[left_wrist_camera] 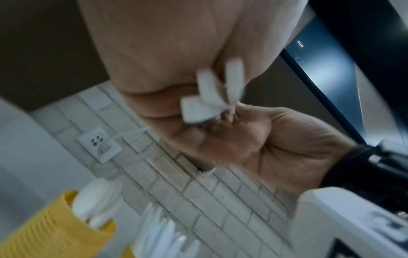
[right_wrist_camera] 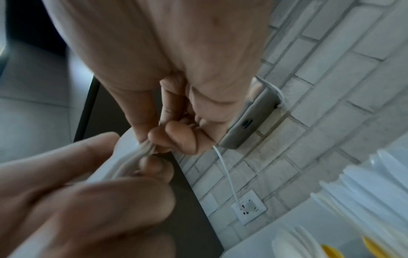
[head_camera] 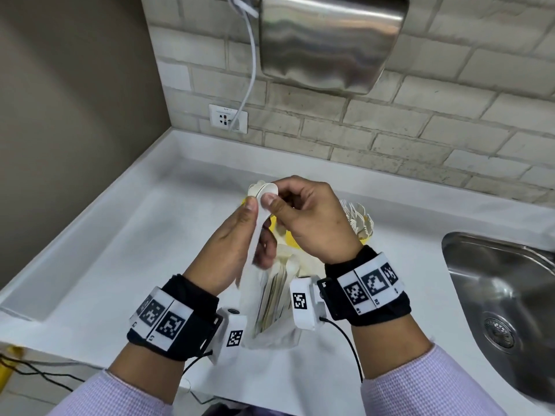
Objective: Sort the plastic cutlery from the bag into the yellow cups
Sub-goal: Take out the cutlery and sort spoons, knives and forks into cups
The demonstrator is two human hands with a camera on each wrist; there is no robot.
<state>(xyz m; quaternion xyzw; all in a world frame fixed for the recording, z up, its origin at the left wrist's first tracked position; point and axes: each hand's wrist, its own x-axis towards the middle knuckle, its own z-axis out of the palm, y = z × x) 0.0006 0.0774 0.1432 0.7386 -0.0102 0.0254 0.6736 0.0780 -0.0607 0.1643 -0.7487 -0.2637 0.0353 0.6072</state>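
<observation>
Both hands are raised over the white counter (head_camera: pixel 120 250). My left hand (head_camera: pixel 255 223) grips the handles of a small bunch of white plastic spoons (head_camera: pixel 260 189). My right hand (head_camera: pixel 271 197) pinches the bowl of the front spoon between thumb and forefinger. The handle ends (left_wrist_camera: pixel 212 94) stick out below the left palm. Under the hands lies the clear bag (head_camera: pixel 270 307) with more cutlery. A yellow cup (left_wrist_camera: pixel 44 232) holds spoons; another (head_camera: pixel 365 238), half hidden by the right hand, holds forks (head_camera: pixel 359 219).
A steel sink (head_camera: pixel 495 295) is set into the counter at the right. A steel hand dryer (head_camera: pixel 330 40) hangs on the brick wall, its white cord (head_camera: pixel 250 82) running to a socket (head_camera: pixel 228 118). The counter's left edge meets a brown wall.
</observation>
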